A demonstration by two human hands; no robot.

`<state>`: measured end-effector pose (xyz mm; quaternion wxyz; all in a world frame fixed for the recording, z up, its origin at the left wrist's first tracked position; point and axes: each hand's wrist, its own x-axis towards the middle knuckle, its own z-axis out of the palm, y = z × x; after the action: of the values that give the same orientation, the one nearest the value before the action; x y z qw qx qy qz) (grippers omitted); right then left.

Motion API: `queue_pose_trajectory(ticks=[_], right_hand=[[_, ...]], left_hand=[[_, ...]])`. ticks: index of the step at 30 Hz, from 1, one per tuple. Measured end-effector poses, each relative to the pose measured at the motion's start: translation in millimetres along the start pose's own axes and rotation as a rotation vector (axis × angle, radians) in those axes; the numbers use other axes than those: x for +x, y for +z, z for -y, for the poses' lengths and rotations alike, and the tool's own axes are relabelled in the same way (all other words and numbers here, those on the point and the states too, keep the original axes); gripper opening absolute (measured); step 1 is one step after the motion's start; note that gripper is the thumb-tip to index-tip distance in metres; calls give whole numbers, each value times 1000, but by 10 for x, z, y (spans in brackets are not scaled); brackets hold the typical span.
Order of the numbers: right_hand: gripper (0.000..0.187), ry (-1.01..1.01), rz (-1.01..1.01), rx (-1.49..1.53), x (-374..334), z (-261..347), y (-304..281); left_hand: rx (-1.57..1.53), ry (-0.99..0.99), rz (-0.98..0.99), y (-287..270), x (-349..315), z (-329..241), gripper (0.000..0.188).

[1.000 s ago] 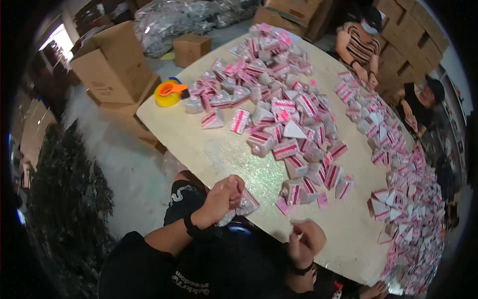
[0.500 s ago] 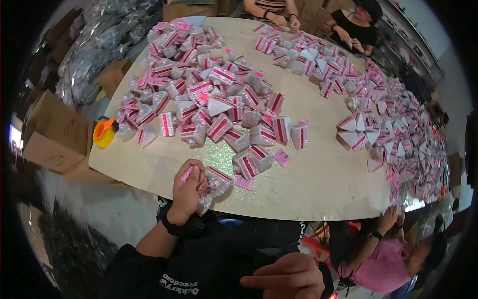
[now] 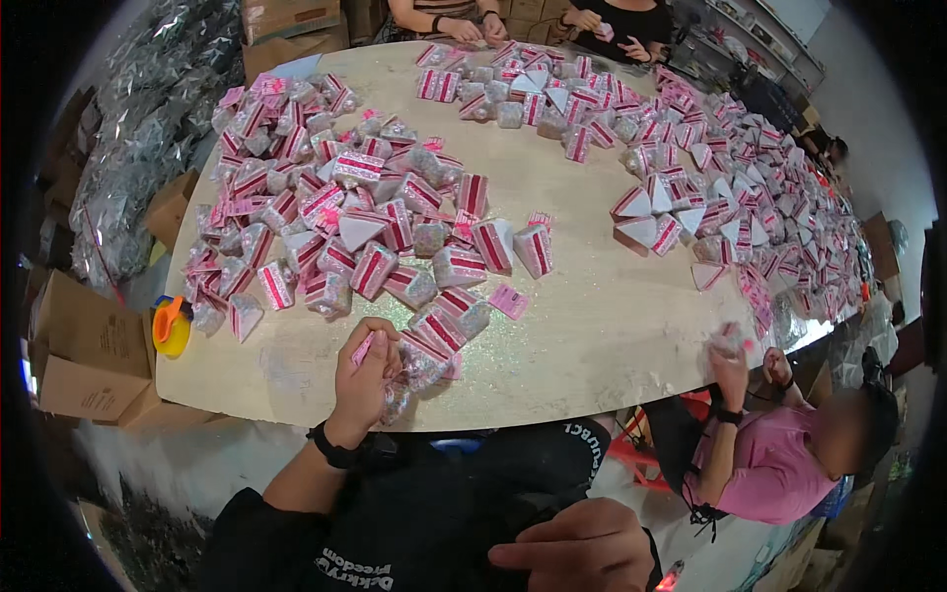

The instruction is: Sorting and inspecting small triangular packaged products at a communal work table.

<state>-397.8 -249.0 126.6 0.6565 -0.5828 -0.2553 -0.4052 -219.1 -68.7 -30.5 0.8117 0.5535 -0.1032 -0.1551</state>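
Observation:
Close to the table's near edge, my left hand is closed around the gathered top of a clear-wrapped packet shaped like a cake slice, with a pink tag at my fingers. It touches or overlaps the neighbouring wrapped slices, which have white, pink and dark red stripes. My right hand is held low in front of my body, away from the table, its fingers curled and pressed together. Whether anything is between them is hidden. A loose pink tag lies beside the nearest slices.
A large heap of wrapped slices covers the table's left side; another heap spreads along the right. A yellow-and-orange tape roll sits at the left edge. Open cartons stand left. A person in pink works at right; two others sit across.
The view has shifted, so the table things appear further left and lower. My left hand keeps its grip on the packet. The person in pink has raised a hand holding a clear package.

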Motion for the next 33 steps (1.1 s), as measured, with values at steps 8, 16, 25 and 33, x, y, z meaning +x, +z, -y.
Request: queue_pose_trajectory(ticks=[8,16,25,33], right_hand=[[101,260,-195,-298,-624,-352,-291],[110,558,345,-755,-1255,-1020,-605],[89,646,178,-703,-1326,-1467,-395],[86,630,155,-672,-1181,-1499,-413]], left_hand=[[86,-19,-22,44,18,-22,25],[91,-5,-35,-20,-49,14,31],[87,43,-3,-160,-125,40,52],[29,32,-16,-268,-154,2,68]])
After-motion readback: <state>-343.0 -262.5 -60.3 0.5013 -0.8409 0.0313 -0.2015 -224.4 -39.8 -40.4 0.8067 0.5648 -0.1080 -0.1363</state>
